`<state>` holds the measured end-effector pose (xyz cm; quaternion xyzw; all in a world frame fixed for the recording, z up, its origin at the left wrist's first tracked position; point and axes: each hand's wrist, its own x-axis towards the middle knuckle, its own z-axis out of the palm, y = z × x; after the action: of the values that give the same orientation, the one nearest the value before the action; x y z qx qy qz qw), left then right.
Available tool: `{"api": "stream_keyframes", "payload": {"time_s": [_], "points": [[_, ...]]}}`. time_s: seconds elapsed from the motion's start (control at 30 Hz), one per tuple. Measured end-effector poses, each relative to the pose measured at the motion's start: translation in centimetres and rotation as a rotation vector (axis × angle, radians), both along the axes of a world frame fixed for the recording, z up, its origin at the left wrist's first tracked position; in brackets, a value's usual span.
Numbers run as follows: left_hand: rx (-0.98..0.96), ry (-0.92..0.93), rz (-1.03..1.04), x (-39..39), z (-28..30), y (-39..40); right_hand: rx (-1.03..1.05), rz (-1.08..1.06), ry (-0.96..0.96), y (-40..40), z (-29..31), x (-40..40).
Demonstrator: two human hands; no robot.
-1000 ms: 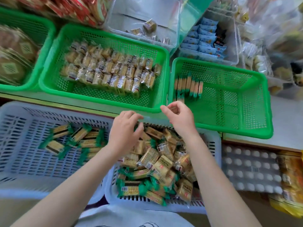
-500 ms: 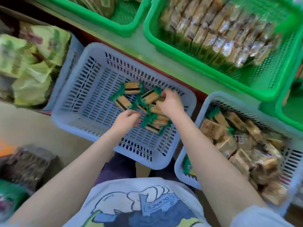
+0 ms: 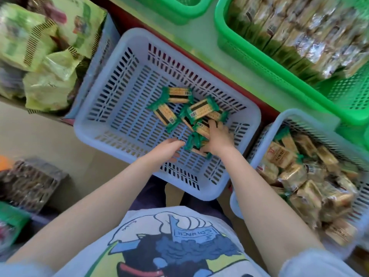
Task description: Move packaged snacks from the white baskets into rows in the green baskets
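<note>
The right hand (image 3: 218, 137) hides its grip among blurred cracker packs (image 3: 196, 141).

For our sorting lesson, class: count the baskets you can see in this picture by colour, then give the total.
White baskets: 2, the middle one and the one at right
Green baskets: 2, one at top right and one partly cut off at top
Total: 4

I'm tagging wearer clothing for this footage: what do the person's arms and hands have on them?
Both forearms are bare. The left hand and right hand wear no gloves, and no rings or watch show. A pale short sleeve covers the right upper arm, part of a white T-shirt with a cartoon print.
</note>
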<state>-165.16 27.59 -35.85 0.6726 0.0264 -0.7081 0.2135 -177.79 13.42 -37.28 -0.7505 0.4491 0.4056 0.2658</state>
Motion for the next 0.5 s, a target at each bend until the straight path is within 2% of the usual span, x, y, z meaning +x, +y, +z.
{"api": "stream_keyframes", "payload": {"time_s": [0.1, 0.17, 0.3, 0.5], "points": [[0.077, 0.123, 0.164, -2.1, -1.4, -0.8, -0.003, -0.031, 0.021, 0.3, -0.4, -0.2], [0.103, 0.138, 0.275, -3.2, -1.9, -1.2, 0.095, -0.188, -0.008, 0.7, -0.6, -0.3], [0.037, 0.051, 0.413, -4.3, -2.1, -1.1, 0.132, -0.391, -0.125, 1.5, -0.6, -0.9], [-0.02, -0.025, 0.53, -5.0, -2.5, -0.4, 0.311, -0.681, -0.256, 2.6, -0.1, -1.4]]}}
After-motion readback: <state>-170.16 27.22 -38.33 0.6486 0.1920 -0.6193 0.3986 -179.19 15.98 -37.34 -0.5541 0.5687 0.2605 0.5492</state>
